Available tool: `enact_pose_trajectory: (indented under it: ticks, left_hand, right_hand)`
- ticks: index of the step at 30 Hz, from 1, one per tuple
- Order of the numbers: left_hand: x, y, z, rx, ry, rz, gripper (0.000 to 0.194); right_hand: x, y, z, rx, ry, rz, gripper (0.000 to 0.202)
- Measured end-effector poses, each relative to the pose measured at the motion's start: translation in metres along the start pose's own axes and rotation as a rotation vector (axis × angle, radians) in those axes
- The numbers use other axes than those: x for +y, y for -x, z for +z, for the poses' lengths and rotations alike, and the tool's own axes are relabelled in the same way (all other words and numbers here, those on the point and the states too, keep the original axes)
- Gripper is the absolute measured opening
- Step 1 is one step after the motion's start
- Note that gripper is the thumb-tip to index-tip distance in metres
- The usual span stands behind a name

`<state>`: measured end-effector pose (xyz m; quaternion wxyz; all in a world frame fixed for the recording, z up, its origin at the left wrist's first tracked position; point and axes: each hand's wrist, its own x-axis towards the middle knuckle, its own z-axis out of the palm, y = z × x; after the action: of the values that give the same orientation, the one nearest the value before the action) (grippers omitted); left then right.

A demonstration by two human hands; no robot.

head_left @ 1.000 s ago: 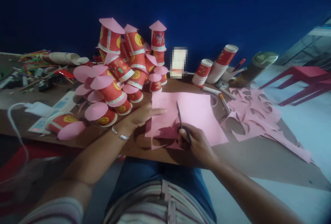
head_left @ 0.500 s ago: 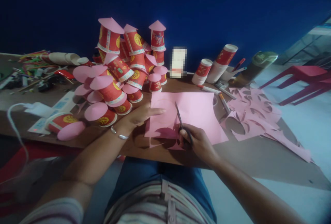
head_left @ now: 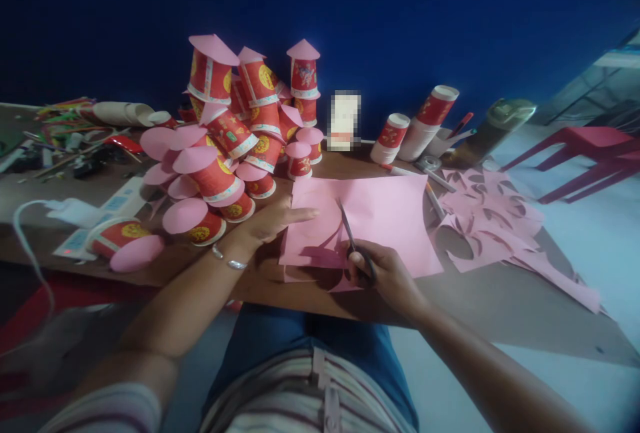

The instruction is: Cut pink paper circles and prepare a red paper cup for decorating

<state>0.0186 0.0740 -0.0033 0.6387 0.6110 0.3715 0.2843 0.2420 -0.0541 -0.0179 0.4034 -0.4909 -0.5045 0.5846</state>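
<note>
My right hand [head_left: 383, 270] is closed around dark-handled scissors [head_left: 347, 221], whose blades point away from me over a pink paper sheet [head_left: 390, 220]. The sheet lies near the table's front edge, with a faint curved line on its left part and more pink paper under its lower edge. My left hand [head_left: 275, 220] holds the sheet's left side, one digit stretched flat on top; the other fingers are mostly hidden. A metal bracelet [head_left: 227, 258] circles that wrist. Left of the sheet are piled red paper cups [head_left: 220, 180] with pink cone tops.
Pink cut-out scraps [head_left: 493, 220] lie to the right, beside pens [head_left: 434, 200] and a tape roll [head_left: 429, 163]. Stacked cups [head_left: 393, 136] and a bottle [head_left: 493, 133] stand behind. At left are a power strip [head_left: 120, 201] with a charger and a cluttered heap [head_left: 75, 146].
The sheet's right part has spread further right and now covers part of a pen. The scissors and both hands have hardly moved.
</note>
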Motion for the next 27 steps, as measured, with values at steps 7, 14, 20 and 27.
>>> enact_pose_trajectory:
  ticks: [7,14,20,27]
  left_hand:
    - [-0.0048,-0.0005,-0.0021,0.026,0.000,0.022,0.052]
    - [-0.0057,-0.0010,-0.0043,0.000,-0.003,0.032,0.049]
    - [-0.0061,-0.0013,-0.0045,-0.017,-0.005,0.035,0.046]
    - [-0.0055,-0.0020,-0.0032,-0.016,0.041,0.023,0.039]
  right_hand:
    - [0.0041,0.0005,-0.0015,0.014,0.005,-0.008,0.053]
    - [0.0053,0.0007,-0.0023,0.022,0.052,-0.016,0.053]
    - [0.0058,-0.0001,-0.0024,0.029,0.082,-0.021,0.054]
    - [0.0060,-0.0013,-0.0019,0.030,0.101,-0.038,0.047]
